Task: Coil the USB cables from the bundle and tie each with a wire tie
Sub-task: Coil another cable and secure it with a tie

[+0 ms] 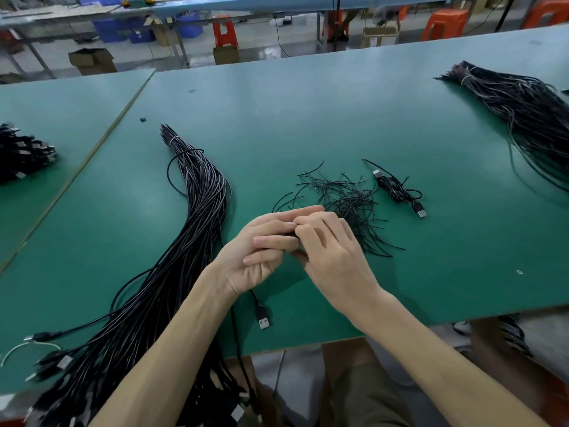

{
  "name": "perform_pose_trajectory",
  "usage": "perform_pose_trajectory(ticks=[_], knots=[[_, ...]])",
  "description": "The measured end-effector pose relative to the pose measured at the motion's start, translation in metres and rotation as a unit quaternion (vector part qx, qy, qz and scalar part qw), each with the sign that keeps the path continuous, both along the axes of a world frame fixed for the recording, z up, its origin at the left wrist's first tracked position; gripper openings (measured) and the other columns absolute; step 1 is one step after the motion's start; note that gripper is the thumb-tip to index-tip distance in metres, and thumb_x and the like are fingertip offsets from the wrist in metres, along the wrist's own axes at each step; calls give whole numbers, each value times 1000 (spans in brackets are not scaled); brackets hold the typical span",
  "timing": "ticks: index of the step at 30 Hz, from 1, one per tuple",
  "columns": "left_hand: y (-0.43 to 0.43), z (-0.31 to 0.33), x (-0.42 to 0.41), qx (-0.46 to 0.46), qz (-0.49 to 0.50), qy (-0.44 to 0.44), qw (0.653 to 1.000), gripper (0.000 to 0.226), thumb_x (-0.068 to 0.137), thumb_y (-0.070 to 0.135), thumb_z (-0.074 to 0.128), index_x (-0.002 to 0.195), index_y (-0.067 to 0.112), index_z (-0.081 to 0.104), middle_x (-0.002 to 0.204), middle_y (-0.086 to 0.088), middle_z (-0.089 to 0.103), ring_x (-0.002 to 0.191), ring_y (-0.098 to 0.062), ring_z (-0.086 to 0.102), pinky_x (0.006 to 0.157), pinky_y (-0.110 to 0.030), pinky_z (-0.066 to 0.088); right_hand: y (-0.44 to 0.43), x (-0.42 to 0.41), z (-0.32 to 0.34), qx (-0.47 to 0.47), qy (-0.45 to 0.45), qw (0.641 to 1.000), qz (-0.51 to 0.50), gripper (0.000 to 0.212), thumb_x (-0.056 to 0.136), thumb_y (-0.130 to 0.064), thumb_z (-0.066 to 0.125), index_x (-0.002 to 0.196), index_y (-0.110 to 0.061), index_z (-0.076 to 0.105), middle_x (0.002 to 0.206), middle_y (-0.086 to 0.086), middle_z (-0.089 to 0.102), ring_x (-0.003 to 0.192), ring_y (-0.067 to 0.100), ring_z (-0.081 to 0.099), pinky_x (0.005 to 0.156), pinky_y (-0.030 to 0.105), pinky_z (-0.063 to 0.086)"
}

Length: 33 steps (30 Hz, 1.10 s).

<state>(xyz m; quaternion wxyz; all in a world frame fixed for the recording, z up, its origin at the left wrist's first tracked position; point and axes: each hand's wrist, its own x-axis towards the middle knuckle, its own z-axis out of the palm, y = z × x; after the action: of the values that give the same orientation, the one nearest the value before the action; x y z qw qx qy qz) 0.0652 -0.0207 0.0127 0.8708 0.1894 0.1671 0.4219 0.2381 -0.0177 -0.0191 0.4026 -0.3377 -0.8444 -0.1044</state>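
Observation:
A long bundle of black USB cables [191,235] lies on the green table [308,124], left of centre, bound near its far end. My left hand [261,257] and my right hand [332,254] meet over the table's middle, fingers curled round a black cable [291,234] that is mostly hidden between them. Its USB plug [264,320] hangs below my left wrist. A heap of black wire ties [345,198] lies just beyond my hands. One coiled, tied cable [398,189] rests to the right of the ties.
A second large cable bundle [523,112] lies at the far right. A pile of coiled cables [21,155] sits at the left edge. The table's front edge runs just under my forearms. Stools, boxes and benches stand behind the table.

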Motion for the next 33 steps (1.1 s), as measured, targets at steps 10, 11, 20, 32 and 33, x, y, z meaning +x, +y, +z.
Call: perform_pose_trajectory(ticks=[10,11,20,32,33], knots=[[5,-4,-3,-25,14,48,998,50,107,2,23,157,-8,24,71,-2,51,42,-3,33,29,-14,31,13,-5,-4,-38,15,999,27,25,95,9,45,92,-1,67,94,10,70,90,35,65,80,46,56],[5,-4,-4,-16,7,63,998,49,108,3,25,155,-9,27,72,-1,50,41,-4,34,29,-14,30,13,-4,-5,-47,20,998,30,23,93,11,48,92,-1,68,95,10,70,90,35,65,81,46,56],[5,-4,-10,98,-2,270,958,36,108,9,35,136,-4,53,74,3,57,42,-1,37,30,-10,26,12,-1,-5,-66,35,995,62,20,87,19,65,91,-1,68,92,10,68,85,32,59,77,41,55],[4,-7,-9,195,35,460,865,39,113,29,38,102,9,69,75,4,70,51,-12,49,41,-20,38,13,0,-5,-125,13,991,34,34,75,27,69,93,-2,67,87,7,65,86,32,56,70,40,54],[4,-8,-8,203,44,491,846,43,113,31,37,95,14,72,74,2,70,47,-13,47,38,-20,35,13,0,-5,-133,10,991,31,32,76,25,69,93,-2,66,87,7,65,87,31,56,68,41,55]])
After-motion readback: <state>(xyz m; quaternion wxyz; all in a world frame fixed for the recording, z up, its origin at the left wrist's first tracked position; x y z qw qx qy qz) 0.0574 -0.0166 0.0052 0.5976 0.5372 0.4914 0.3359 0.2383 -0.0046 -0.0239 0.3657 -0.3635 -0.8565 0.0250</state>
